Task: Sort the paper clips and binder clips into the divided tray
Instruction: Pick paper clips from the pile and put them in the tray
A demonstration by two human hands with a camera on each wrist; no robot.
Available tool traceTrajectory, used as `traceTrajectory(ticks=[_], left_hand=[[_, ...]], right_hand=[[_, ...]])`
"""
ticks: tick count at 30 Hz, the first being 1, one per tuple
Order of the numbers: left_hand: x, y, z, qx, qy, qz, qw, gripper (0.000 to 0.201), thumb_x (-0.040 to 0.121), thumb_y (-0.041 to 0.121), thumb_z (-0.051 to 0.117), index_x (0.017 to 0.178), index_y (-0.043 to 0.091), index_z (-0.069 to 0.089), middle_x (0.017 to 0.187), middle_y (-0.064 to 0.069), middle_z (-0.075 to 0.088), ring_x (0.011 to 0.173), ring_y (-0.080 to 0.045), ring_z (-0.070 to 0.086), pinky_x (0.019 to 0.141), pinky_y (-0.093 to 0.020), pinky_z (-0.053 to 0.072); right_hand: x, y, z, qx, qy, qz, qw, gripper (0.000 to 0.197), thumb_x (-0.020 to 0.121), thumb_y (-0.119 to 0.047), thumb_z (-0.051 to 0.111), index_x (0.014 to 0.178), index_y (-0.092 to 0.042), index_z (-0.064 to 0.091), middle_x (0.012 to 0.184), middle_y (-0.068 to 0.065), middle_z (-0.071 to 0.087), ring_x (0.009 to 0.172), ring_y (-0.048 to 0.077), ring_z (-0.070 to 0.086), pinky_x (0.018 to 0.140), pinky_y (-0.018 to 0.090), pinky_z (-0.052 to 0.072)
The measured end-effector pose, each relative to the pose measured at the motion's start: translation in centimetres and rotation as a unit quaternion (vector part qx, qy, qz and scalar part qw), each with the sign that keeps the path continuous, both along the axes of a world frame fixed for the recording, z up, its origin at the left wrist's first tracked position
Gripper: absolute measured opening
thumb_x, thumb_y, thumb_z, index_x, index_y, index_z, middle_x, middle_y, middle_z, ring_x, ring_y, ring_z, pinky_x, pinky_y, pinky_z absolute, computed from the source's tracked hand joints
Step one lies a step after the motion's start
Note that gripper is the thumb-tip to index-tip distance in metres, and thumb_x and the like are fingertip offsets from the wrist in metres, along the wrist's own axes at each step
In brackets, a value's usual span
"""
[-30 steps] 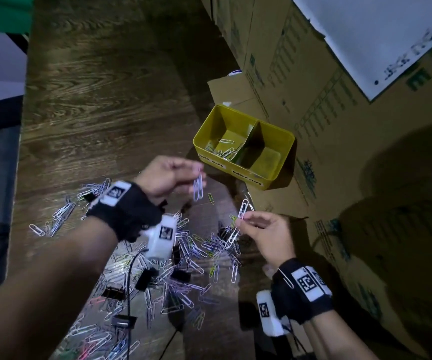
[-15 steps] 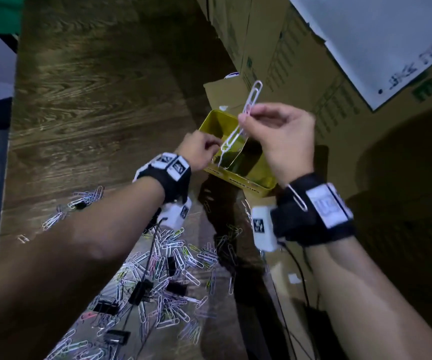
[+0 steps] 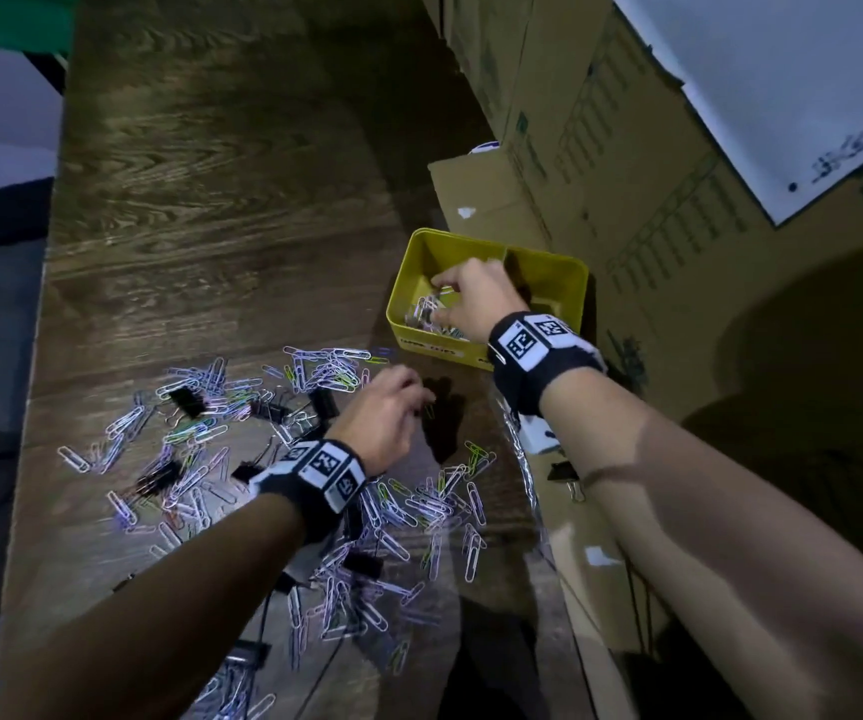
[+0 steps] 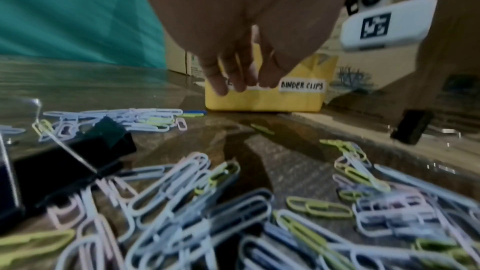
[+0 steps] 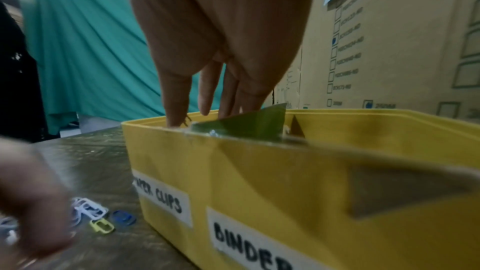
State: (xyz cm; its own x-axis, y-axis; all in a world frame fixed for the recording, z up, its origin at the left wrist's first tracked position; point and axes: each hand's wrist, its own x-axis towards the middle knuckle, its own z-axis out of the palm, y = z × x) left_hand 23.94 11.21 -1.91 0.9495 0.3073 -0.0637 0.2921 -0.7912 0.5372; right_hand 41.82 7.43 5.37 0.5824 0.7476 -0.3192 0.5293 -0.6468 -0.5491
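Note:
The yellow divided tray (image 3: 549, 258) stands at the table's right side, with labels reading PAPER CLIPS and BINDER CLIPS on its front wall (image 5: 259, 171). My right hand (image 3: 440, 296) reaches into the left, paper clip compartment with straight fingers (image 5: 176, 98) and holds nothing I can see. Several paper clips (image 3: 421, 314) lie under it. My left hand (image 3: 414, 397) hovers over the table just in front of the tray (image 4: 259, 100), its fingers (image 4: 221, 81) hanging loose and empty. Loose paper clips (image 3: 419, 506) and black binder clips (image 3: 188, 400) are scattered below.
Tall cardboard boxes (image 3: 627, 148) wall off the right side behind the tray. One binder clip (image 3: 562, 472) lies on flat cardboard at the right. A green cloth (image 3: 3, 18) hangs at the far left. A black cable (image 3: 263, 641) runs under my left arm.
My right hand, which pinched a string of paper clips above the tray, has dropped into the left compartment. My left hand has pulled back from the tray to the pile.

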Motion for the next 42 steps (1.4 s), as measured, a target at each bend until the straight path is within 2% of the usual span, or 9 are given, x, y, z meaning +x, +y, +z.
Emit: traceTrajectory(ticks=[3, 7, 14, 19, 25, 30, 32, 37, 42], left_hand=[[0.5, -1.1, -1.5, 0.012, 0.148, -0.015, 0.989, 0.055, 0.09, 0.017, 0.046, 0.142, 0.013, 0.03, 0.151, -0.014, 0.02, 0.138, -0.03, 0.022, 0.111, -0.052, 0.025], [1.0, -3.7, -2.4, 0.037, 0.269, -0.08, 0.959, 0.063, 0.096, 0.034, 0.033, 0.148, 0.023, 0.0, 0.156, -0.003, -0.013, 0.144, -0.02, -0.01, 0.115, -0.05, -0.001], [-2.4, -7.7, -2.6, 0.082, 0.271, -0.208, 0.936, 0.06, 0.098, 0.038, 0.026, 0.148, 0.019, -0.001, 0.157, -0.001, -0.008, 0.144, -0.016, -0.007, 0.116, -0.045, -0.002], [-1.2, -8.8, -1.9, 0.062, 0.219, -0.165, 0.96, 0.053, 0.097, 0.038, 0.028, 0.146, 0.022, 0.017, 0.156, -0.001, 0.013, 0.144, -0.018, 0.003, 0.115, -0.051, 0.004], [-3.1, -10.0, -1.5, 0.076, 0.25, -0.253, 0.931, 0.055, 0.098, 0.037, 0.029, 0.147, 0.026, 0.007, 0.157, 0.004, 0.002, 0.144, -0.018, -0.008, 0.114, -0.054, -0.009], [-9.5, -8.2, -1.8, 0.083, 0.235, -0.214, 0.945, 0.077, 0.095, 0.021, 0.035, 0.137, 0.037, -0.028, 0.152, 0.0, -0.022, 0.143, -0.016, -0.011, 0.114, -0.042, -0.009], [-11.2, -7.1, -1.9, 0.112, 0.261, -0.203, 0.937, 0.099, 0.086, 0.003, 0.041, 0.125, 0.037, -0.044, 0.147, 0.0, -0.029, 0.143, -0.017, -0.012, 0.112, -0.041, -0.01], [-12.0, -3.9, -0.9, 0.113, 0.282, -0.125, 0.944, 0.102, 0.077, -0.012, 0.043, 0.141, 0.033, -0.021, 0.155, -0.001, -0.018, 0.144, -0.023, -0.005, 0.117, -0.043, -0.004], [-9.7, -5.1, 0.6, 0.113, 0.213, -0.099, 0.965, 0.069, 0.088, 0.019, 0.048, 0.146, 0.026, 0.011, 0.155, -0.009, 0.013, 0.142, -0.027, 0.014, 0.115, -0.042, 0.01]], right_hand=[[-0.5, -1.1, 0.3, 0.052, -0.017, -0.013, 0.998, 0.044, 0.082, -0.02, 0.073, 0.124, -0.017, 0.061, 0.122, 0.007, 0.061, 0.114, 0.018, 0.054, 0.102, 0.026, 0.037], [-1.6, -2.5, 0.3, 0.12, -0.01, -0.03, 0.992, 0.021, 0.082, -0.013, 0.072, 0.103, -0.012, 0.071, 0.094, 0.001, 0.067, 0.081, 0.007, 0.056, 0.088, 0.024, 0.05], [-3.0, -4.3, 0.0, 0.181, -0.02, 0.01, 0.983, 0.028, 0.086, -0.008, 0.065, 0.113, -0.014, 0.068, 0.116, 0.007, 0.066, 0.108, 0.019, 0.06, 0.098, 0.036, 0.047], [-6.8, -7.0, -1.0, 0.265, 0.008, -0.005, 0.964, 0.025, 0.085, -0.003, 0.061, 0.106, -0.013, 0.07, 0.098, 0.004, 0.067, 0.084, 0.013, 0.062, 0.082, 0.026, 0.053], [-9.6, -13.7, -4.0, 0.136, 0.026, -0.003, 0.99, 0.035, 0.086, 0.0, 0.056, 0.117, -0.016, 0.063, 0.116, -0.002, 0.057, 0.1, 0.003, 0.051, 0.095, 0.016, 0.04], [-12.0, -18.7, -7.3, -0.081, 0.09, 0.04, 0.992, 0.072, 0.079, -0.032, 0.07, 0.139, -0.035, 0.03, 0.14, -0.011, 0.024, 0.123, 0.012, 0.04, 0.106, 0.061, 0.031], [-13.1, -19.5, -7.7, -0.153, 0.044, 0.092, 0.983, 0.085, 0.074, -0.044, 0.072, 0.142, -0.037, 0.021, 0.142, -0.006, 0.019, 0.128, 0.015, 0.034, 0.106, 0.061, 0.025], [-15.8, -19.4, -8.4, -0.127, 0.038, 0.09, 0.987, 0.106, 0.068, -0.048, 0.078, 0.148, -0.023, 0.012, 0.137, 0.005, 0.019, 0.13, 0.021, 0.028, 0.103, 0.034, 0.039], [-17.7, -18.3, -8.7, -0.14, 0.011, 0.019, 0.99, 0.116, 0.068, -0.055, 0.075, 0.15, -0.017, 0.001, 0.14, 0.009, 0.017, 0.131, 0.026, 0.023, 0.107, 0.036, 0.035]])
